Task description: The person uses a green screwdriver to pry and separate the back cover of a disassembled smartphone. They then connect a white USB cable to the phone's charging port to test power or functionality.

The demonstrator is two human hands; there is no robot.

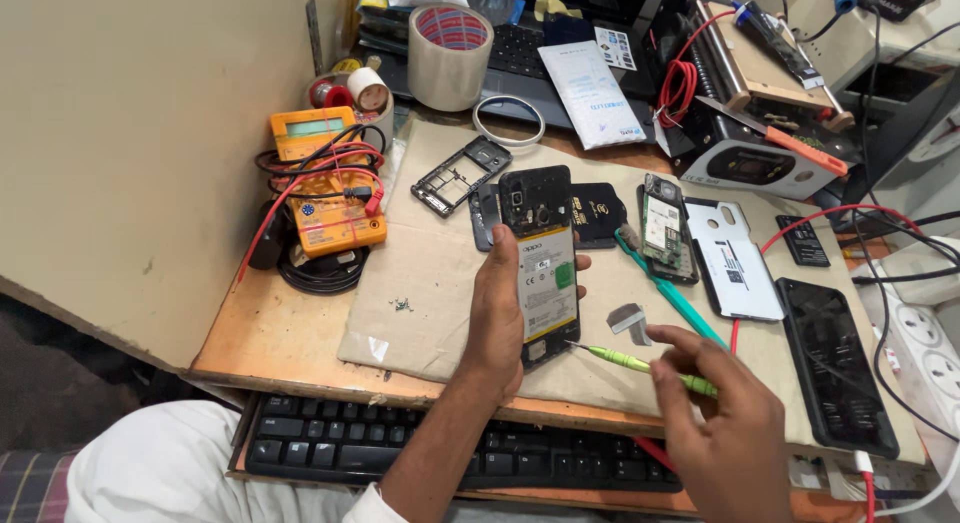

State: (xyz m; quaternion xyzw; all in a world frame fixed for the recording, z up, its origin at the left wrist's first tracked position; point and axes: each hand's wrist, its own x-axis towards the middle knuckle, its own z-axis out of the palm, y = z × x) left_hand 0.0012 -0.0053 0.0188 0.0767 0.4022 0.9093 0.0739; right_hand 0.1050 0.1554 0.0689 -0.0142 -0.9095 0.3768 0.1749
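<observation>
Now | my left hand (497, 318) grips opened phone (543, 263) by edges | right hand (725, 418) pinches green screwdriver (645, 364), tip at phone's bottom | light, fragile inside, I reckon.

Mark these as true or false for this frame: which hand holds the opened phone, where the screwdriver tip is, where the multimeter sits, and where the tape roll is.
1. The left hand holds the opened phone. True.
2. The right hand holds a green screwdriver with its tip at the phone's lower end. True.
3. The orange multimeter lies right of the phone. False: it lies to the left.
4. The tape roll sits on the black keyboard. False: it stands at the bench's far side.
</observation>
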